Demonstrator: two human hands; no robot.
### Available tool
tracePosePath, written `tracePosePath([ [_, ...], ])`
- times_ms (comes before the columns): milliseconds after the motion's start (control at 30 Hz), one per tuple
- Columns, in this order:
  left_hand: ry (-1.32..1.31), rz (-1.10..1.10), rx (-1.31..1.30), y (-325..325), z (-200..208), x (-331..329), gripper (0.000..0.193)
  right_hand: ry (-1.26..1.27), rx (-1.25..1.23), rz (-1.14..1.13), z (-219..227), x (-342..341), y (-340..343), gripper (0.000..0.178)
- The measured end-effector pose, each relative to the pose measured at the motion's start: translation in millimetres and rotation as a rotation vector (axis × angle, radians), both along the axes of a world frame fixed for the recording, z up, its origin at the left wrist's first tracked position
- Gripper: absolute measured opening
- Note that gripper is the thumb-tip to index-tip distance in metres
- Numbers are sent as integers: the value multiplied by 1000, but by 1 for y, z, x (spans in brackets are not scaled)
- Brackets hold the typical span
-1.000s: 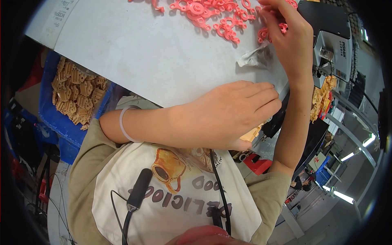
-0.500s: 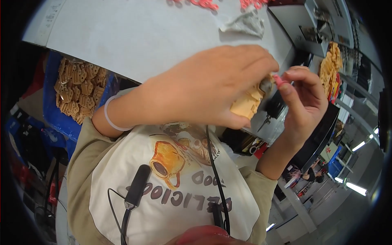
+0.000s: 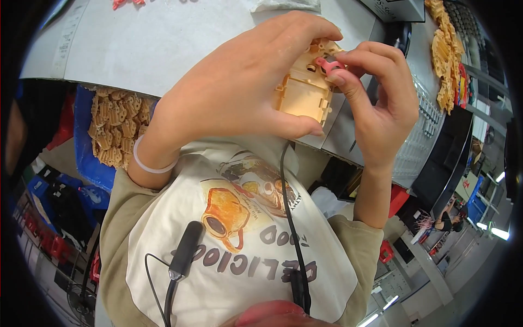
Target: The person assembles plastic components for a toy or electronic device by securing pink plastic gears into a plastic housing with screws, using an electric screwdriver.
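My left hand grips a tan plastic housing by its edges, thumb along the near edge and fingers over the far one. The housing's inner side, with ribs, clips and small openings, faces up toward me. Between the thumb and fingertips of my right hand is a small pink plastic piece with a ringed end. It lies against the housing's upper right part, beside a dark round spot. Whether it is seated there I cannot tell.
A blue bin full of similar tan parts stands at the left below the grey table. More tan parts are heaped at the far right. Pink pieces and a clear plastic bag lie along the table's far side.
The housing has turned so its inner side now shows. Both hands sit slightly farther left and higher in view, and the pink piece has come over the housing.
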State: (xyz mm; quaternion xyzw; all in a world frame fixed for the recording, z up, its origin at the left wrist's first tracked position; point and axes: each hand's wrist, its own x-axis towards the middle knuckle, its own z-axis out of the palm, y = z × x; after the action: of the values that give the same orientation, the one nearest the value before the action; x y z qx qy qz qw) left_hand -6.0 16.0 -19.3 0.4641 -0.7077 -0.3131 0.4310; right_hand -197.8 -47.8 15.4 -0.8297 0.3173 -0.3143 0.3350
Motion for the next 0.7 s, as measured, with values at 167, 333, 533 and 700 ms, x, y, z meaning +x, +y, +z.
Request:
tracePosePath([
  [167, -13, -11, -26, 0, -1, 1, 87, 146, -437, 31, -3, -2, 1, 22],
  [333, -10, -12, -24, -2, 0, 0, 86, 203, -474, 46, 2, -2, 0, 21],
  [533, 21, -16, 5, -3, 0, 2, 84, 198, -278, 5, 10, 6, -1, 18],
  [700, 26, -48, -78, -5, -3, 4, 79, 258, -237, -20, 15, 10, 0, 18],
])
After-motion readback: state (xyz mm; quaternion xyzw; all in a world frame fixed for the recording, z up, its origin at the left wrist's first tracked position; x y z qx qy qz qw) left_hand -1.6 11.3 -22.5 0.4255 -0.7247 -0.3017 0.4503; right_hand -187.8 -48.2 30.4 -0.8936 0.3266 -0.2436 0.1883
